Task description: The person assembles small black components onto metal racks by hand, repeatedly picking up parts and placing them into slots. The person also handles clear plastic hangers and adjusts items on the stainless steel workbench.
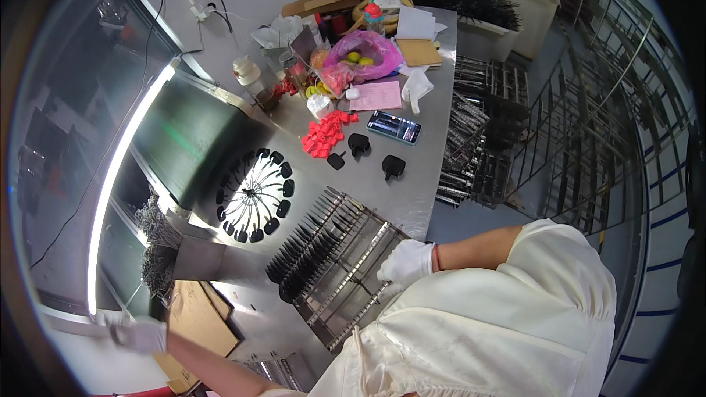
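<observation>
My right hand point(406, 262), in a white glove, rests on the near edge of a metal rack point(346, 272) that holds a row of black brushes point(305, 246) on the steel table. Its fingers press on the rack's frame. My left hand point(140, 334), also gloved, is stretched far out to the left, closed around something small at the edge of the lit ledge; what it grips I cannot make out. A round wire holder with black tips point(254, 195) stands just beyond the rack.
Red caps point(323, 136), black knobs point(359, 145), a phone point(395, 127), a pink bag of fruit point(364, 55), papers and bottles crowd the far table. Cardboard point(198, 316) lies by my left arm. Wire racks point(485, 125) stand on the right.
</observation>
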A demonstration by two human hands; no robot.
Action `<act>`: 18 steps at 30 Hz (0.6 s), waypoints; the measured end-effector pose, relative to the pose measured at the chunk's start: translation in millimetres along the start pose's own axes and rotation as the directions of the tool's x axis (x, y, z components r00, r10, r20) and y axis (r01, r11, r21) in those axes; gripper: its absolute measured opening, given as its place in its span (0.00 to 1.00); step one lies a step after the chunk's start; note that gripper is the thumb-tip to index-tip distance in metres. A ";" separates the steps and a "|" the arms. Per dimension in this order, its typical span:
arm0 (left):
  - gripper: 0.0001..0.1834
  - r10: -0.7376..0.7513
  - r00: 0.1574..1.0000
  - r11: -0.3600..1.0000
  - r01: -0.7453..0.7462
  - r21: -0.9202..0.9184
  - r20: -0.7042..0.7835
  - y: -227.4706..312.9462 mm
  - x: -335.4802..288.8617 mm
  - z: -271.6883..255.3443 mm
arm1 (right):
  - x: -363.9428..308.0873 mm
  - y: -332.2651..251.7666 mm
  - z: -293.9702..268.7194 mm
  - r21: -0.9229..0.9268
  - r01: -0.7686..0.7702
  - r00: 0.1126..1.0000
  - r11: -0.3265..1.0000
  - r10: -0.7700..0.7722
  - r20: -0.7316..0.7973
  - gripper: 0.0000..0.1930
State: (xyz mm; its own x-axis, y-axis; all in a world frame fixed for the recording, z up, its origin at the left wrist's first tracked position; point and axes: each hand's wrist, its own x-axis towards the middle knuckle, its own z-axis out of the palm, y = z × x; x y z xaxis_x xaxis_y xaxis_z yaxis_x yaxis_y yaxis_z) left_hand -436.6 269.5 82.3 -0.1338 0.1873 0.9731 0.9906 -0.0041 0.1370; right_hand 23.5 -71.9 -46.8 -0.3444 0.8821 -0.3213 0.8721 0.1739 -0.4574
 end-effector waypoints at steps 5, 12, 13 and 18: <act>0.19 -0.414 0.910 0.715 0.329 -0.617 0.006 -0.7 -41.8 -148.7 | 0.8 11.4 4.0 0.019 0.012 0.998 1.000 -0.013 0.065 0.29; 0.12 -0.608 0.343 0.175 0.937 -0.301 0.716 74.8 -189.2 -217.6 | 1.3 31.7 0.5 -0.054 0.108 0.994 0.993 -0.109 -0.016 0.20; 0.11 -0.541 0.199 0.197 0.975 -0.107 0.817 79.6 -205.3 -224.1 | -0.3 35.0 1.0 -0.052 0.148 0.986 0.988 -0.151 -0.070 0.21; 0.11 -0.595 0.224 0.150 0.975 -0.167 0.772 70.9 -216.9 -253.5 | -8.1 52.7 4.9 -0.158 0.190 0.976 0.969 -0.204 -0.078 0.19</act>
State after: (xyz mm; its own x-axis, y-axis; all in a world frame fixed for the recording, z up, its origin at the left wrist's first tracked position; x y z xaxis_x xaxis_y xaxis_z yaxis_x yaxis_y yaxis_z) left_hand -344.8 -20.4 -72.2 -0.5965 0.8026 -0.0066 0.0134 0.0182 0.9997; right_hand 70.4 -72.0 -72.4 -0.4866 0.8596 -0.1556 0.8347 0.4050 -0.3732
